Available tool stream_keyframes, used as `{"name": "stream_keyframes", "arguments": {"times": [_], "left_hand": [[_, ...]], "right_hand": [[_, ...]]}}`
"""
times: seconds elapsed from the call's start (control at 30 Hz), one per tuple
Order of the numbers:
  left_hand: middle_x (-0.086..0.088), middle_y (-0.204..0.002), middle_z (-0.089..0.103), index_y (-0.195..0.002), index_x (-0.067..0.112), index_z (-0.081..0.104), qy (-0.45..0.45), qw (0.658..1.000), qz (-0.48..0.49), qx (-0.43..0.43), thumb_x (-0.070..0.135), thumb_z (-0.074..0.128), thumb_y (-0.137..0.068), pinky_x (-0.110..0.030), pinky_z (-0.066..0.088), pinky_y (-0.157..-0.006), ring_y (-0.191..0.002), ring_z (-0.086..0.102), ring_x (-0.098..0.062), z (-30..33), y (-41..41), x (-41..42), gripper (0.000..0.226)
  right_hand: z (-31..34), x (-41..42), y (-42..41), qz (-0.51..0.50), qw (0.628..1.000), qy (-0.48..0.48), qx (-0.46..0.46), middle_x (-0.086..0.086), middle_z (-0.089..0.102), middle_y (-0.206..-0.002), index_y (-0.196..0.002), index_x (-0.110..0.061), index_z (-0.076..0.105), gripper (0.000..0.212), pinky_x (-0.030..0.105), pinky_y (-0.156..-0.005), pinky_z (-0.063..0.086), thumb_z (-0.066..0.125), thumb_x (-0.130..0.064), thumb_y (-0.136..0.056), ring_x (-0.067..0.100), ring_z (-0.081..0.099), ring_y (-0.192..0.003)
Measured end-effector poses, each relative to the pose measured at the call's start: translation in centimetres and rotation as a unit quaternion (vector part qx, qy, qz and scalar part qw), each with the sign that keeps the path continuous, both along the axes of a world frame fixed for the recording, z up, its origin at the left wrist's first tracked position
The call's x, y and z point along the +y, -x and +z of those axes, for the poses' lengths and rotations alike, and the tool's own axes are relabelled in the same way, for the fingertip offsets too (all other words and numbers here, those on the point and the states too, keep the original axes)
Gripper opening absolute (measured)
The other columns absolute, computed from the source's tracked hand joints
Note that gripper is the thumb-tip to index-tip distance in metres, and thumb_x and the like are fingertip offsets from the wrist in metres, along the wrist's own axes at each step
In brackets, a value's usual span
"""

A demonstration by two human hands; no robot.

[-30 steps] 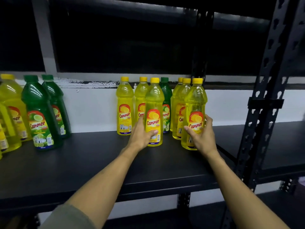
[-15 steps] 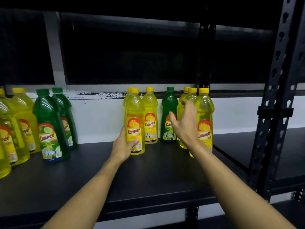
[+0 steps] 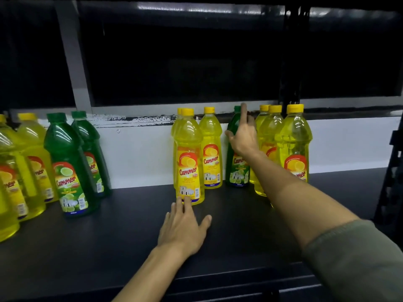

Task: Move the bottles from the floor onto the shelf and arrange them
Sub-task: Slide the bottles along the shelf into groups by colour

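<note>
Black shelf [image 3: 130,247], white wall [image 3: 141,153] behind

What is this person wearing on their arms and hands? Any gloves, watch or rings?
Both hands are bare: no gloves, rings or watch show on the left hand or the right hand. The forearms are uncovered too. The right arm has an olive-green sleeve pushed up near the elbow.

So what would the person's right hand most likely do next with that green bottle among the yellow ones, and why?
Probably close the right hand around the green bottle and lift it out. The fingers are reaching its neck but not yet curled round it, and it stands alone among yellow bottles, while two more green bottles stand together further left. The left hand lies flat on the shelf.
</note>
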State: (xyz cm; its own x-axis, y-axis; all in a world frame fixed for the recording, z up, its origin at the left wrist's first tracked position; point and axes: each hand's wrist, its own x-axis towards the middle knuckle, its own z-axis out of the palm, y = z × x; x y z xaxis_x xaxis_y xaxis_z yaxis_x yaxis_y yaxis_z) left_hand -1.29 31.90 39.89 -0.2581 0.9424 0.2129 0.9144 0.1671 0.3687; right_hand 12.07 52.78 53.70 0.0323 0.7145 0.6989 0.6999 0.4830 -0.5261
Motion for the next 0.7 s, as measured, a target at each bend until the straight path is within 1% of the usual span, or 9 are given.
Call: {"name": "stream_keyframes", "arguments": {"times": [0.1,0.2,0.33,0.4,0.47,0.53,0.57,0.6,0.7], "left_hand": [[-0.005,-0.171,-0.004,-0.162,0.02,0.011,0.016,1.0,-0.003,0.004,0.065,0.035,-0.1,-0.041,0.013,-0.126,-0.157,0.007,-0.027,-0.2,0.2,0.4,0.08],[-0.005,-0.171,-0.005,-0.162,0.016,0.006,0.016,1.0,0.0,0.002,0.064,0.036,-0.1,-0.04,0.011,-0.126,-0.157,0.006,-0.026,0.0,0.1,0.3,0.084],[-0.007,-0.171,-0.003,-0.162,0.012,0.001,0.012,1.0,0.0,-0.016,0.062,0.038,-0.1,-0.039,0.01,-0.127,-0.157,0.005,-0.026,0.5,-0.1,-0.2,0.088],[-0.008,-0.171,0.004,-0.162,0.01,0.003,0.005,1.0,0.001,-0.027,0.06,0.042,-0.1,-0.04,0.015,-0.126,-0.156,0.01,-0.026,0.7,-0.3,-0.5,0.089],[-0.009,-0.167,0.02,-0.161,0.01,0.007,-0.013,0.999,0.008,-0.031,0.056,0.048,-0.099,-0.042,0.028,-0.121,-0.152,0.024,-0.028,1.1,-0.7,-1.0,0.087],[-0.009,-0.152,0.044,-0.159,0.013,0.013,-0.045,0.999,-0.005,-0.03,0.05,0.053,-0.1,-0.045,0.045,-0.106,-0.137,0.046,-0.03,1.5,-1.1,-1.5,0.08],[-0.007,-0.143,0.052,-0.158,0.017,0.015,-0.058,0.997,-0.025,-0.039,0.048,0.054,-0.1,-0.045,0.049,-0.1,-0.129,0.052,-0.031,1.6,-1.3,-1.7,0.077],[-0.006,-0.141,0.054,-0.158,0.021,0.015,-0.068,0.995,-0.047,-0.059,0.048,0.056,-0.099,-0.046,0.05,-0.098,-0.128,0.054,-0.031,1.7,-1.4,-1.9,0.076],[-0.005,-0.154,0.046,-0.158,0.031,0.015,-0.091,0.979,-0.101,-0.153,0.055,0.066,-0.091,-0.047,0.045,-0.108,-0.14,0.046,-0.026,2.1,-1.5,-2.6,0.087]], "right_hand": [[-0.1,-0.6,-0.2,-0.017,0.999,-0.027,-0.02,0.024,0.037,-0.149,-0.16,-0.024,-0.005,0.1,0.049,-0.111,0.043,0.069,-0.027,-0.093,0.039,0.044,-0.134],[0.4,-2.0,-0.4,-0.04,0.996,-0.041,-0.07,0.026,0.041,-0.144,-0.16,-0.017,-0.003,0.099,0.049,-0.111,0.04,0.069,-0.031,-0.093,0.041,0.043,-0.132],[0.5,-4.2,-1.1,-0.038,0.991,-0.033,-0.123,0.028,0.037,-0.15,-0.159,-0.014,-0.009,0.1,0.047,-0.116,0.03,0.063,-0.041,-0.096,0.041,0.038,-0.137],[0.4,-5.4,-1.5,-0.029,0.989,-0.048,-0.135,0.025,0.044,-0.142,-0.159,-0.013,-0.008,0.1,0.046,-0.114,0.033,0.061,-0.045,-0.095,0.037,0.043,-0.131],[0.3,-6.8,-1.6,-0.021,0.988,-0.062,-0.14,0.021,0.049,-0.133,-0.16,-0.013,-0.006,0.1,0.044,-0.111,0.037,0.062,-0.048,-0.094,0.033,0.047,-0.124],[0.2,-8.5,-1.7,-0.017,0.988,-0.066,-0.139,0.018,0.05,-0.132,-0.16,-0.015,-0.004,0.101,0.043,-0.111,0.037,0.063,-0.05,-0.093,0.031,0.047,-0.123],[0.1,-9.3,-1.7,-0.013,0.988,-0.067,-0.137,0.018,0.049,-0.133,-0.16,-0.015,-0.003,0.101,0.043,-0.112,0.036,0.063,-0.05,-0.092,0.031,0.047,-0.125],[-0.1,-10.2,-1.7,-0.008,0.988,-0.071,-0.137,0.018,0.05,-0.133,-0.16,-0.015,-0.003,0.102,0.042,-0.112,0.035,0.063,-0.051,-0.092,0.031,0.046,-0.125],[-0.7,-12.9,-1.6,0.018,0.984,-0.112,-0.138,0.018,0.052,-0.128,-0.16,-0.013,-0.002,0.102,0.037,-0.105,0.037,0.062,-0.054,-0.092,0.03,0.048,-0.12]]}}
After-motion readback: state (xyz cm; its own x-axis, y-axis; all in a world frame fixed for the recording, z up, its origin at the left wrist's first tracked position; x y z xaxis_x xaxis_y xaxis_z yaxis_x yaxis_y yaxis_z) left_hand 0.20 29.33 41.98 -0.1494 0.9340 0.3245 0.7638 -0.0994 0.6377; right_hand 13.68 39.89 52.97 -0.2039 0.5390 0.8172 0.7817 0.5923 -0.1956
